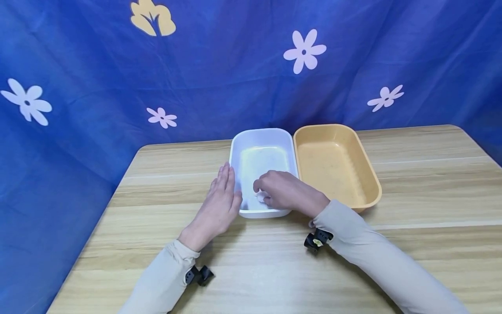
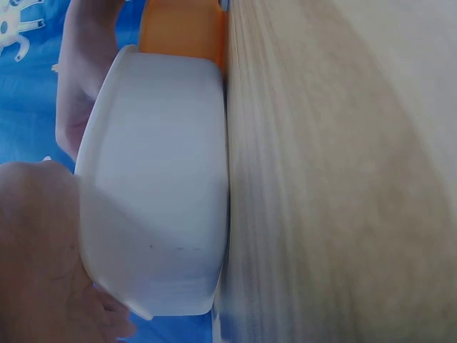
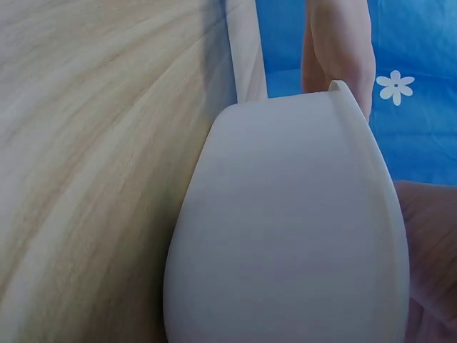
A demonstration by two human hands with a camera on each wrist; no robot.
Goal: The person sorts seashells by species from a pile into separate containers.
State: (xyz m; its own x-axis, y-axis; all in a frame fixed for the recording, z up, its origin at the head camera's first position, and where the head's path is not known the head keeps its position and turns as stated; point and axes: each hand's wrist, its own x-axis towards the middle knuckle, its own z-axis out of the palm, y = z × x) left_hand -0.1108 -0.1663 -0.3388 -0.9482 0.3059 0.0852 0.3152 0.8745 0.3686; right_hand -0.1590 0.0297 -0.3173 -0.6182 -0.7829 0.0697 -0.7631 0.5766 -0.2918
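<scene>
Curtain (image 1: 219, 65), blue, flowered, hanging behind wood-grain desk (image 1: 164, 192). Orange-yellow tray (image 1: 325, 170) sitting on desk, touching white tray (image 1: 264, 159) on its left. Left hand (image 1: 217, 207) lying along white tray's left rim, grip relaxed, fingers straight. Right hand (image 1: 286, 192) hanging over near part of white tray, grip pinching small white item (image 1: 260, 197) there; fingers partly hiding item.
</scene>
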